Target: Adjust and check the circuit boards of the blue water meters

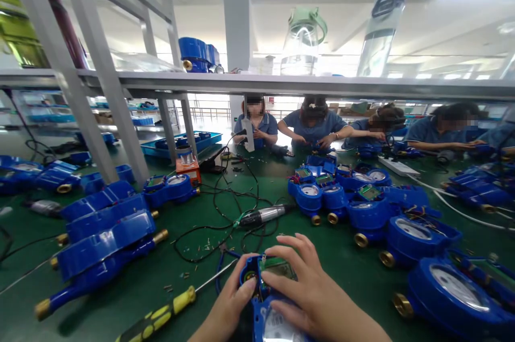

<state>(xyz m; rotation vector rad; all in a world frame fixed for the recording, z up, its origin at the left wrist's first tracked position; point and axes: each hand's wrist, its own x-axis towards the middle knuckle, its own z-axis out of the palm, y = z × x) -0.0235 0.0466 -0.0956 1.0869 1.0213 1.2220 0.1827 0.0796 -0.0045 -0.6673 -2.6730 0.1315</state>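
A blue water meter [260, 314] with an exposed compartment lies in front of me at the bottom centre. My left hand [234, 299] grips its left side, thumb at the inner rim of the compartment. Over the top and right side curves my right hand [308, 285], its fingers on the green circuit board [277, 266] with a small display. The palm hides part of the board and of the meter's dial. A screwdriver [161, 314] with a yellow and black handle lies left of my hands, its shaft pointing at the meter.
Several blue meters [414, 228] with brass ends stand at right; others [108, 245] lie face down at left. An electric screwdriver [263, 215] and tangled black cables lie mid-table among loose screws. A metal shelf [257, 83] carrying bottles spans overhead. Co-workers [314, 122] sit opposite.
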